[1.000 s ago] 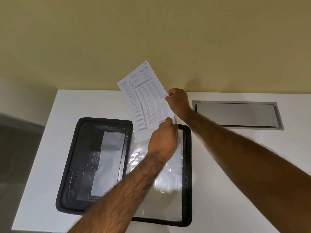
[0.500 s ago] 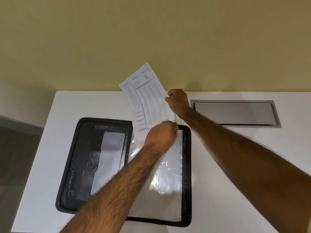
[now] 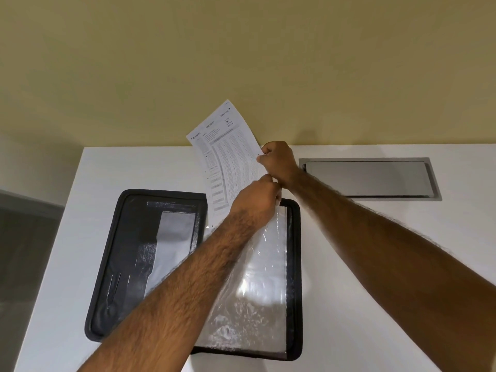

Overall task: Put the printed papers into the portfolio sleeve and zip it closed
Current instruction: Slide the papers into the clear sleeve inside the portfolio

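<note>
A black zip portfolio (image 3: 118, 253) lies open on the white table (image 3: 375, 264), with clear plastic sleeves (image 3: 257, 296) on its right half. A printed paper (image 3: 228, 157) stands tilted above the sleeve's top edge. My right hand (image 3: 279, 162) pinches the paper's right edge. Just below it, my left hand (image 3: 257, 202) pinches the top edge of the clear sleeve and lifts it. The paper's lower end is hidden behind my left hand, so whether it is inside the sleeve cannot be told.
A grey metal cable hatch (image 3: 370, 178) is set into the table at the back right. A yellow wall (image 3: 241, 63) rises directly behind the table. The table's left edge drops to a dark floor (image 3: 24, 251).
My left hand has moved up and right along the sleeve's top edge, close under my right hand. The paper has stayed nearly in place.
</note>
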Available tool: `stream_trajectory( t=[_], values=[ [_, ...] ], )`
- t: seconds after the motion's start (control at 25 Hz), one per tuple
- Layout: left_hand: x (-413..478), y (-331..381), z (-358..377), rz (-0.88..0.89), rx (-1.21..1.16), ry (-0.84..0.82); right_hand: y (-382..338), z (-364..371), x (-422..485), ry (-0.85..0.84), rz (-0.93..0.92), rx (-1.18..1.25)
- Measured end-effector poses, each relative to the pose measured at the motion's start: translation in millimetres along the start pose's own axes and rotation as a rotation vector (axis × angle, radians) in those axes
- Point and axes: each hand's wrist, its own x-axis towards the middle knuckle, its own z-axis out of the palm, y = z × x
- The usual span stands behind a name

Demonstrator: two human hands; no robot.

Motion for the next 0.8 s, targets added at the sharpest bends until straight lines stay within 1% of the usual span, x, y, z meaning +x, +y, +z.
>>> stream_trajectory(
  t=[0.12, 0.32, 0.52, 0.6, 0.8],
  values=[
    [2.1, -2.4, 2.6, -0.049, -0.013, -0.017, -3.3, -3.9, -3.1, -0.072, 0.11, 0.118],
    [-1.3, -4.4, 7.1, -0.088, -0.028, 0.008, -11.3, -16.1, -3.5, -0.306, 0.288, 0.233],
    [-0.8, -4.7, 4.5, -0.091, 0.017, -0.007, -4.7, -29.4, -10.0, -0.593, 0.431, 0.207],
    [-1.2, -1.6, 5.2, -0.125, 0.022, -0.006, -0.6, -28.0, -11.0, -0.609, 0.465, 0.185],
    [-12.3, 13.9, 12.2, -0.157, 0.111, 0.031, 1.5, -25.2, -9.9, -0.563, 0.394, 0.158]
  ],
)
